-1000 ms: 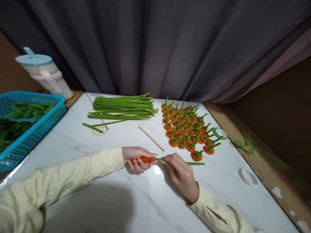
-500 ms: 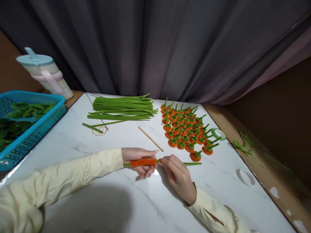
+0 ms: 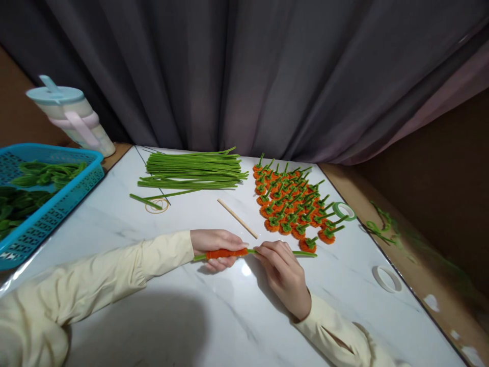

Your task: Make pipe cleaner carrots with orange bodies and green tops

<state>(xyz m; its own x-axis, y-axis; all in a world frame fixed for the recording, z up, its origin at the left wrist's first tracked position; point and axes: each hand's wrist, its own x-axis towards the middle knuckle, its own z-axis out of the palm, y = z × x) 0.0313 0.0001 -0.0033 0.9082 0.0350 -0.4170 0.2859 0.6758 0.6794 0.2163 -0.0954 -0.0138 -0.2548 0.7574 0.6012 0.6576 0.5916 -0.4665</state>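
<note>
An orange pipe-cleaner coil is wound along a green pipe-cleaner stem that lies just above the white marble table. My left hand is closed round the orange coil, thumb and fingers wrapped over it. My right hand pinches the green stem right beside the coil's right end. The stem's free end sticks out to the right, toward a heap of several finished orange-and-green pieces.
A bundle of green pipe cleaners lies at the back. A wooden stick lies mid-table. A blue basket with green leaves and a lidded jug stand left. Tape rolls sit right. A dark curtain hangs behind.
My left hand has rolled the orange coil between its fingers, and the stem's free end has shifted slightly. Both hands stay in the same spot.
</note>
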